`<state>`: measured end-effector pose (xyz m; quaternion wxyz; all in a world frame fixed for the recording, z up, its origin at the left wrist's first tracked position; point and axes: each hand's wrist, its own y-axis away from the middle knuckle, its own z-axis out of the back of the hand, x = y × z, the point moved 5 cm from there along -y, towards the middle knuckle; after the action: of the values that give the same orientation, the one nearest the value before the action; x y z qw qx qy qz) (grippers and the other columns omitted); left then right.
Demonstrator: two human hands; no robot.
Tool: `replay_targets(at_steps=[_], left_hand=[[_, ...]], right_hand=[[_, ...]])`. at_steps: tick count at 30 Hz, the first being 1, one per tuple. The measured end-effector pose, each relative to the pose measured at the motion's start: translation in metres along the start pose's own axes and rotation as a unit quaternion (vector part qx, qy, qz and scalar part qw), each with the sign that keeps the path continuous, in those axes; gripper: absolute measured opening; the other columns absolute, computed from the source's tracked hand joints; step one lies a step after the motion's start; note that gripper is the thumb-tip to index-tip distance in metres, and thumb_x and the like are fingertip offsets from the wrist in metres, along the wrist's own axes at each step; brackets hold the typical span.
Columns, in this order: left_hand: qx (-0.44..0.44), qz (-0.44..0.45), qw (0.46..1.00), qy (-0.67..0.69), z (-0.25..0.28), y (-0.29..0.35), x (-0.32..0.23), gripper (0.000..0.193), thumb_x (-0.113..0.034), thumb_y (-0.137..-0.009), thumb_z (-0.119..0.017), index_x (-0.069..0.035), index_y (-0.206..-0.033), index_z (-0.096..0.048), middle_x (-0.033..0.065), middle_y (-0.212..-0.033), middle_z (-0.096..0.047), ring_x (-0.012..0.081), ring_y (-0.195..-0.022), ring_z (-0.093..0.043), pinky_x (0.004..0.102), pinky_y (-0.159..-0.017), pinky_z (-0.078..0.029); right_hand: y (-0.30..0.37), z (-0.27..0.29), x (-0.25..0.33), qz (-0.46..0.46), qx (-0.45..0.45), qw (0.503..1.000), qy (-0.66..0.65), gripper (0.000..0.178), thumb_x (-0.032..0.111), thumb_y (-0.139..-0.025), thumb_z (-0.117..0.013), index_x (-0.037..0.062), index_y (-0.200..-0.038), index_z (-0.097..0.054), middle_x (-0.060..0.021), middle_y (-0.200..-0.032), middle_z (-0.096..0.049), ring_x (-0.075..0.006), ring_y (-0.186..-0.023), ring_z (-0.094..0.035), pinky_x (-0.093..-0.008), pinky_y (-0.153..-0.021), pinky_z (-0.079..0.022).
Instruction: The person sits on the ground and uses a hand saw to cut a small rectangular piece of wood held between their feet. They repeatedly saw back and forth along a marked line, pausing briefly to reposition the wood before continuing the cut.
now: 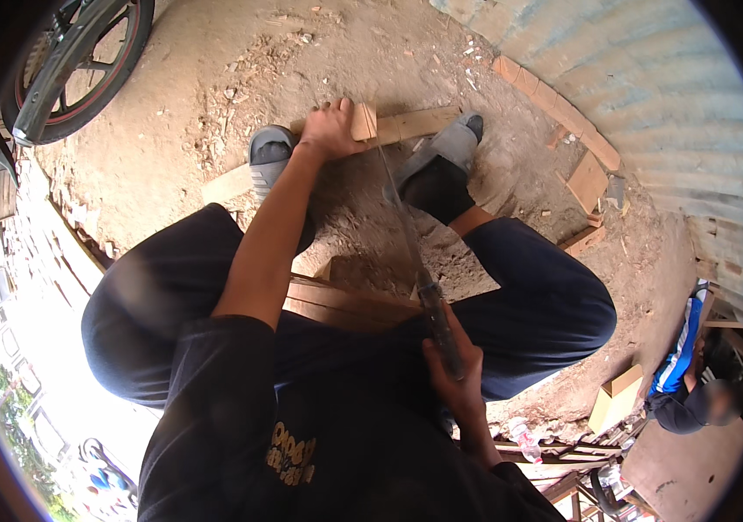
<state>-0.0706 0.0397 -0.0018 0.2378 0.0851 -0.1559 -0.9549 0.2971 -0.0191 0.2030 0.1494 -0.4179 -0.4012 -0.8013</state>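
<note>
From my remote seat, nearest to me I see the right hand (pixel 456 355), fingers clamped around the dark handle of a saw (pixel 408 233). Its blade runs away over the ground between the knees, the far end at a pale wooden block (pixel 364 122); I cannot tell how deep it sits. Beneath the lap shows a wooden seat (pixel 349 304).

Farther out, the left hand (pixel 328 132) has its fingers bent and close together on the left end of that block. The block lies at a longer board (pixel 419 124) set crosswise on the ground, with the grey left sandal (pixel 269 161) and the right sandal (pixel 445 143) resting on it.

All around I see a brown dirt floor (pixel 389 65), sunlit and littered with chips. Near on the right are a clear plastic bottle (pixel 524 439) and an open cardboard box (pixel 616 398); past them another person (pixel 680 409) is beside a flat brown panel (pixel 693 474). On the far right, a row of reddish pieces (pixel 554 109) lines the foot of a corrugated metal wall (pixel 615 87). On the far left stands a spoked wheel (pixel 134 65) with a black tyre, and strong daylight washes out the ground on the near left.
</note>
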Motion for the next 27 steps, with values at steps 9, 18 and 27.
replay_targets(at_steps=[9,18,27], left_hand=[[-0.001,0.003,1.0,0.006,-0.002,-0.003,0.002,0.091,-0.072,-0.071,-0.067,0.001,-0.12,-0.044,0.0227,-0.12,-0.058,0.0361,-0.109,-0.062,0.0439,-0.089,-0.051],[-0.036,-0.007,0.999,0.003,-0.008,-0.002,0.003,0.092,-0.072,-0.07,-0.069,0.001,-0.12,-0.045,0.0212,-0.118,-0.059,0.0356,-0.11,-0.062,0.0441,-0.089,-0.05],[-0.056,-0.012,0.998,-0.008,-0.01,-0.003,0.001,0.089,-0.067,-0.066,-0.074,-0.002,-0.12,-0.046,0.0173,-0.119,-0.059,0.0334,-0.112,-0.06,0.0462,-0.091,-0.048]], right_hand=[[0.003,-0.011,0.033,-0.002,0.031,0.999,-0.031,0.055,0.001,-0.09,-0.057,-0.0058,-0.142,-0.041,-0.0235,-0.118,-0.066,-0.0201,-0.107,-0.065,-0.0292,-0.088,-0.049],[0.007,-0.014,0.036,0.084,0.011,0.996,0.0,0.059,-0.003,-0.087,-0.057,-0.0054,-0.143,-0.037,-0.0274,-0.098,-0.067,-0.0358,-0.083,-0.072,-0.0354,-0.066,-0.055],[0.013,-0.014,0.042,-0.015,0.037,0.999,-0.023,0.061,-0.004,-0.085,-0.056,0.0013,-0.144,-0.04,-0.0265,-0.099,-0.067,-0.0376,-0.081,-0.071,-0.0392,-0.063,-0.055]])
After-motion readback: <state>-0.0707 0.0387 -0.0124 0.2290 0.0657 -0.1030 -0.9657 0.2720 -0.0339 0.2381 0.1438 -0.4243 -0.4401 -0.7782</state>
